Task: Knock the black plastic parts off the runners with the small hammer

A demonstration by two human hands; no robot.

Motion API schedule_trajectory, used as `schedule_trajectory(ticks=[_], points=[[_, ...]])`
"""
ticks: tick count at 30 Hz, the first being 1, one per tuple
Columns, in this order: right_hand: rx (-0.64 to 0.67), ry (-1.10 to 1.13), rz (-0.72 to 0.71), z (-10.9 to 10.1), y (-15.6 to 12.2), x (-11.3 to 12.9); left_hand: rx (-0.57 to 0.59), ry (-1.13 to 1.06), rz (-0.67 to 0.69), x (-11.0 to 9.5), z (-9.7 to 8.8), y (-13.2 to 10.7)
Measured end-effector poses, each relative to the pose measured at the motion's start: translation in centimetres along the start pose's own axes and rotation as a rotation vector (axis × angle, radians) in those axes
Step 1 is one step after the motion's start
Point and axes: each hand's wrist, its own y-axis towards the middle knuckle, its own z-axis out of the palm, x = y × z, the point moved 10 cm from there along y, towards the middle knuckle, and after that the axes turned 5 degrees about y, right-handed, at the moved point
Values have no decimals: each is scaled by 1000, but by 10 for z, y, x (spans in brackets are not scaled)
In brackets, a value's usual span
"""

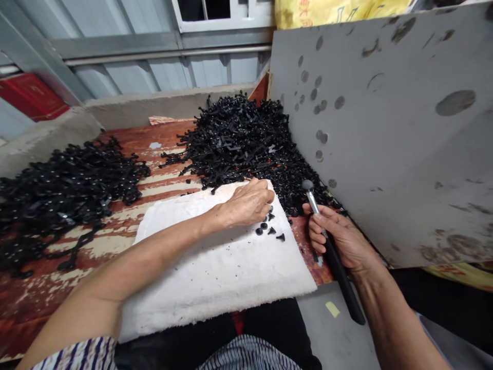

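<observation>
My left hand [250, 203] is over the far right part of a folded white cloth [215, 257], fingers curled together. Whatever they may hold is hidden from me. Just below its fingertips lie several small black rubber-like pieces [271, 230] with round heads, some showing a short stem. My right hand [335, 231], off the cloth's right edge, is wrapped round a tool [342, 282] with a long black handle, a silver shank and a rounded dark head pointing up and away. A large heap of black moulded parts [242, 139] rises right behind the cloth.
A second heap of black parts [69, 190] covers the left of the worn red-brown tabletop [162, 164]. On the right a spotted grey board [385, 139] stands close to my right hand. A low concrete ledge [142, 108] runs along the back.
</observation>
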Motion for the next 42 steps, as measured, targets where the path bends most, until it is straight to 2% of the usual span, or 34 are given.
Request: schedule_trajectory(ticks=[15, 24, 29, 32, 36, 42], points=[[-2, 2, -5, 1, -2, 2, -35, 58, 31, -20, -1, 10], [-18, 10, -8, 0, -2, 2, 3, 68, 86, -21, 3, 13], [-13, 4, 2, -1, -2, 0, -15, 98, 108, -23, -4, 11], [-12, 6, -2, -2, -1, 0, -79, 136, 97, -22, -17, -2], [-7, 10, 2, -2, -1, -1, -170, 245, 33, -17, -28, -34], [-12, 12, 13, -2, -1, 0, -156, 324, 66, -19, -2, -73]])
